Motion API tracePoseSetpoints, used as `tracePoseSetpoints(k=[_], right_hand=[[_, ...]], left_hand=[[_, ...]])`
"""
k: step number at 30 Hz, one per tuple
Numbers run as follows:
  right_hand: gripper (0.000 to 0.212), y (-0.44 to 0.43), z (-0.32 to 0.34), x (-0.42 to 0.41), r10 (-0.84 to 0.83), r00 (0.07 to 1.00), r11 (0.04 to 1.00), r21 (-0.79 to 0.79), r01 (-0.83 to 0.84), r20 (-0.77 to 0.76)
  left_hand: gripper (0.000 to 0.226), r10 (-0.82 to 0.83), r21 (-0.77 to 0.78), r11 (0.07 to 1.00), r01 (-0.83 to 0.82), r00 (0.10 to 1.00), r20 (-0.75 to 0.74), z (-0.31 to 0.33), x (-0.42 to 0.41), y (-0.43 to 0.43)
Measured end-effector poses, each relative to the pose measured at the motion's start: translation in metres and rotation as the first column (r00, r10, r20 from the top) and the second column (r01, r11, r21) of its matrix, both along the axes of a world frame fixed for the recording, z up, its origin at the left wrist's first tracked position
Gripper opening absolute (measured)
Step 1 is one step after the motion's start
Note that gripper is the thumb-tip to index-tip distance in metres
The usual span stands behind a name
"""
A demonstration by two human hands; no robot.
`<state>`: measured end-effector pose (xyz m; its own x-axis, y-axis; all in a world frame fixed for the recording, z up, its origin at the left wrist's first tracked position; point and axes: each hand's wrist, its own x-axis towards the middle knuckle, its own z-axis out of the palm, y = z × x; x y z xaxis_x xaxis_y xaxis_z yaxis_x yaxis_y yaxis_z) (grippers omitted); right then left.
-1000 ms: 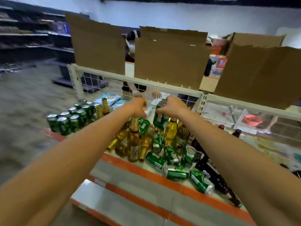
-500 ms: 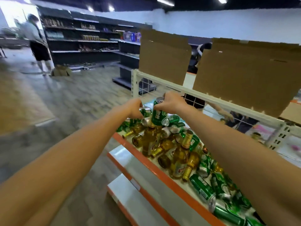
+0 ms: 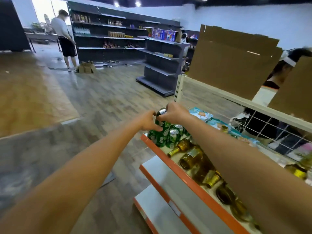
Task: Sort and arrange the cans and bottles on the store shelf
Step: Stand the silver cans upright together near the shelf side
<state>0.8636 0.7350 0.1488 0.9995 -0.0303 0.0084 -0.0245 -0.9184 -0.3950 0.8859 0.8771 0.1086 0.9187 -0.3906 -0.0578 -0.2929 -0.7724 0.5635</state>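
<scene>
At the left end of the orange-edged shelf (image 3: pixel 168 159) stands a group of upright green cans (image 3: pixel 173 135). One green can (image 3: pixel 160 117) is on top of that group, held between both hands. My left hand (image 3: pixel 148 121) grips its left side and my right hand (image 3: pixel 175 112) grips its top and right side. Whether it rests on the lower cans or hangs just above them I cannot tell. Several amber glass bottles (image 3: pixel 194 156) lie on their sides along the shelf to the right, partly hidden under my right forearm.
Lower white shelves (image 3: pixel 157 205) with orange edges jut out below. A wire mesh back panel (image 3: pixel 263 120) and cardboard sheets (image 3: pixel 233 59) rise behind the shelf. Dark shelving units (image 3: pixel 160 59) and a person (image 3: pixel 64 39) stand across the wooden floor. Another person (image 3: pixel 276 76) is behind the mesh.
My view has swung left along the shelf. Both hands carried the green can from the bottle pile to the can group at the shelf's left end.
</scene>
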Motion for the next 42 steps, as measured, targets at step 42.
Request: tracePoseSetpoints(k=[42], right_hand=[[0.062, -0.107, -0.124, 0.33, -0.159, 0.951, 0.981, 0.064, 0.182, -0.264]], left_hand=[[0.057, -0.185, -0.007, 0.981, 0.194, 0.925, -0.331, -0.201, 0.367, -0.072]])
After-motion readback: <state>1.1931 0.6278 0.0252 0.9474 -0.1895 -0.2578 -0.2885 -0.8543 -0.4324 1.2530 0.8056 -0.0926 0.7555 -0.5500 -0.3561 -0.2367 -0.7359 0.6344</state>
